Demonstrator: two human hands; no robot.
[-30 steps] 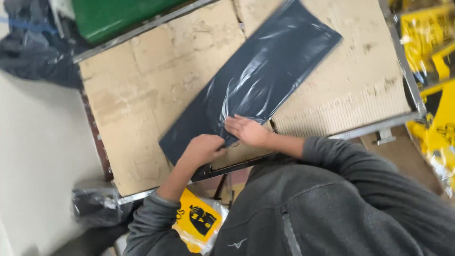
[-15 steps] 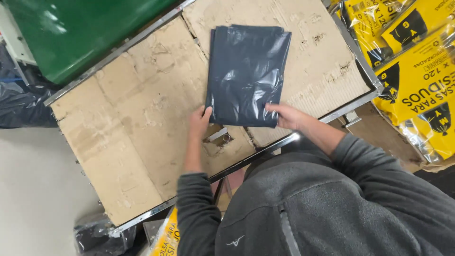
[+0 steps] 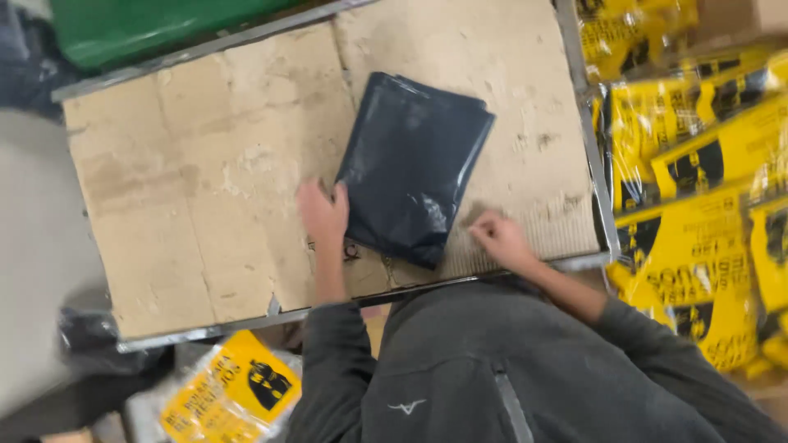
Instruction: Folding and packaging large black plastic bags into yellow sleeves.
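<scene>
Cardboard-covered tabletop [image 3: 205, 205] spread wide, folded dark plastic bag [image 3: 410, 168] mid-surface with long axis running near-left to far-right, left hand [image 3: 324, 215] nearer, flat-open grip touching its near-left edge, right hand [image 3: 501, 238] just right of its near corner, fingers loosely curled, empty.

Left hand [image 3: 324, 215] flat, fingers spread; right hand [image 3: 501, 238] loosely curled

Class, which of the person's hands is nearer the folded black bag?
Left. The left hand touches the folded black bag at its edge; the right hand rests just apart on the cardboard.
</scene>
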